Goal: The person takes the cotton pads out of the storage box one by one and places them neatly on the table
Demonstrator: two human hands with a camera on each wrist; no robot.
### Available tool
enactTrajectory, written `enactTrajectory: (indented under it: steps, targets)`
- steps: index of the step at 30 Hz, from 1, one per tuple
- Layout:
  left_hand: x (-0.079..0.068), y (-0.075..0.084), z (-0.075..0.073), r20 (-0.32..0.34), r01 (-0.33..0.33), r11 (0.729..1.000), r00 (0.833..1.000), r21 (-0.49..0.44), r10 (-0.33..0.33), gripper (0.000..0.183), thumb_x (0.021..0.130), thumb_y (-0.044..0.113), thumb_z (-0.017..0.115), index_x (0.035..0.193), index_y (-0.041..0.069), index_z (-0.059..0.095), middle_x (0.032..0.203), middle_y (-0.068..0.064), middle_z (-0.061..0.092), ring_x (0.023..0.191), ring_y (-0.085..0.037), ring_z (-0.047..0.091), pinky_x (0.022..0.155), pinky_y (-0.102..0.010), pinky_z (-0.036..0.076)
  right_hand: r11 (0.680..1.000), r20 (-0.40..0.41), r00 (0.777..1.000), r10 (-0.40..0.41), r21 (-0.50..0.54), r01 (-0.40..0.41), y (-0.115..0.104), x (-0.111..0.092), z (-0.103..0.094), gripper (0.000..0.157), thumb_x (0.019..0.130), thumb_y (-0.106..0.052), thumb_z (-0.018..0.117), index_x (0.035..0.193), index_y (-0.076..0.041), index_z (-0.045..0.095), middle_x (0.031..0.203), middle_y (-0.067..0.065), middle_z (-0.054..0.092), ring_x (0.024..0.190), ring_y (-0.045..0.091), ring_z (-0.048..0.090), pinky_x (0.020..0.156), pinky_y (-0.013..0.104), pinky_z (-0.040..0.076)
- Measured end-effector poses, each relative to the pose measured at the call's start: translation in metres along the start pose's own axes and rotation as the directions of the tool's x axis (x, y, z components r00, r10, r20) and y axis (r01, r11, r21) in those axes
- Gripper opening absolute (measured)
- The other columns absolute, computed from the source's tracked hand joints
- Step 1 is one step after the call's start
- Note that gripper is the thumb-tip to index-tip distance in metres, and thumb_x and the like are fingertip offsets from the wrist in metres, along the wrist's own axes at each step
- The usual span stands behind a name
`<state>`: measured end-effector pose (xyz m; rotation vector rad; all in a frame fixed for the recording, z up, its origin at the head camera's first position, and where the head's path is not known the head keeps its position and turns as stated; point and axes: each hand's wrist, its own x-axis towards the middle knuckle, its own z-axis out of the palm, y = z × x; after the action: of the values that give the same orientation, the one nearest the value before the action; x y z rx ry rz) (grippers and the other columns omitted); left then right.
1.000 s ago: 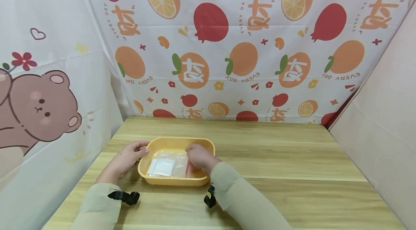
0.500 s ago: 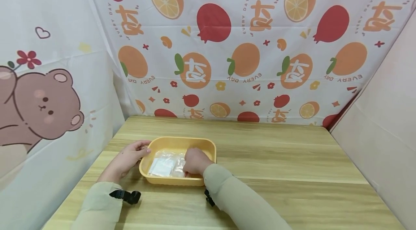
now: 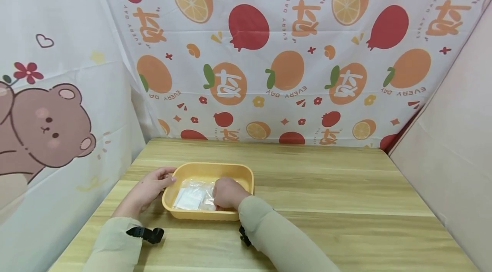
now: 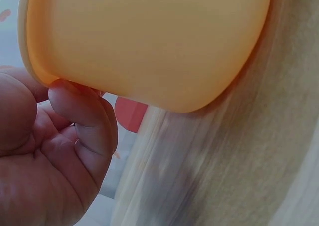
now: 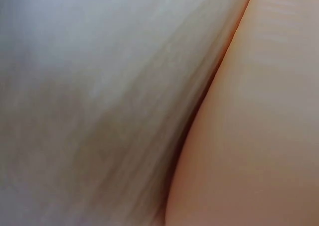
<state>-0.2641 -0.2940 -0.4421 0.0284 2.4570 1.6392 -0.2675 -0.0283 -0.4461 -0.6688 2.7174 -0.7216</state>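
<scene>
A yellow plastic basin (image 3: 200, 215) sits on the table, left of centre. In it lies a clear zip-lock bag (image 3: 207, 199) with a folded white packet (image 3: 189, 198) showing through its left part. My left hand (image 3: 150, 186) grips the basin's left rim, thumb over the edge and the other fingers outside; the left wrist view shows curled fingers (image 4: 84, 121) against the outer wall. My right hand (image 3: 228, 193) reaches into the basin, fingers curled at the bag's right end, which the hand covers. The right wrist view shows only the basin's outer wall (image 5: 249, 126) and the table.
The wooden table (image 3: 326, 203) extends to the right and behind the basin. A fruit-print cloth (image 3: 261, 71) hangs at its back edge, with a bear-print cloth (image 3: 50, 131) on the left and a pale cloth (image 3: 453, 144) on the right.
My right hand has moved left and toward me across the bag's end, covering its red-lined strip. The bag's plastic has wrinkled. The left hand keeps its hold on the rim.
</scene>
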Motion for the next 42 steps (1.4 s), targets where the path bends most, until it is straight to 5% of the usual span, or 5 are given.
enactTrajectory:
  steps: [8, 15, 19, 29, 42]
  targets:
    - [-0.003, -0.003, -0.001, -0.006, 0.000, 1.000, 1.000, -0.006, 0.000, 0.058, 0.106, 0.024, 0.056, 0.152, -0.004, 0.035, 0.124, -0.020, 0.048, 0.100, -0.023, 0.058, 0.077, -0.035, 0.058, 0.952, -0.032, 0.999, -0.003, 0.305, 0.013, -0.007, -0.006, -0.005, 0.026, 0.092, -0.016, 0.064, 0.067, -0.016, 0.060, 0.069, -0.006, 0.061, 0.057, 0.011, 0.050, 0.060, 0.026, 0.044]
    - [-0.004, -0.005, -0.003, 0.003, -0.025, 0.999, 1.000, -0.032, 0.026, 0.054, 0.107, 0.020, 0.052, 0.151, -0.006, 0.035, 0.120, -0.021, 0.053, 0.097, -0.022, 0.062, 0.076, -0.036, 0.059, 0.754, -0.024, 0.998, 0.050, 0.657, -0.021, -0.024, -0.006, -0.001, 0.015, 0.100, -0.022, 0.065, 0.088, -0.013, 0.068, 0.087, -0.001, 0.068, 0.070, 0.014, 0.065, 0.060, 0.033, 0.053]
    - [-0.005, -0.005, -0.003, 0.015, -0.038, 0.999, 0.999, -0.028, 0.038, 0.054, 0.108, 0.020, 0.051, 0.151, -0.008, 0.034, 0.121, -0.021, 0.055, 0.098, -0.021, 0.062, 0.076, -0.035, 0.059, 0.661, -0.013, 0.998, 0.068, 0.749, -0.035, -0.030, -0.006, 0.002, 0.018, 0.103, -0.022, 0.061, 0.097, -0.009, 0.072, 0.088, 0.001, 0.073, 0.078, 0.020, 0.073, 0.065, 0.040, 0.058]
    - [-0.004, -0.005, -0.002, 0.006, -0.019, 1.000, 1.000, -0.017, 0.019, 0.054, 0.108, 0.020, 0.052, 0.151, -0.007, 0.035, 0.117, -0.017, 0.055, 0.096, -0.020, 0.061, 0.075, -0.033, 0.058, 0.614, -0.048, 0.997, 0.056, 0.789, 0.004, -0.033, -0.013, -0.016, 0.024, 0.106, -0.014, 0.050, 0.111, -0.008, 0.072, 0.091, 0.003, 0.074, 0.082, 0.021, 0.072, 0.071, 0.039, 0.060]
    - [0.001, -0.002, 0.000, 0.011, -0.018, 0.999, 1.000, -0.037, 0.019, 0.053, 0.107, 0.021, 0.053, 0.151, -0.004, 0.037, 0.121, -0.020, 0.054, 0.100, -0.022, 0.061, 0.077, -0.034, 0.058, 0.701, -0.002, 0.998, -0.070, 0.711, 0.051, -0.017, -0.032, -0.074, 0.030, 0.107, -0.012, 0.045, 0.127, -0.006, 0.066, 0.100, 0.004, 0.074, 0.088, 0.023, 0.071, 0.078, 0.045, 0.059]
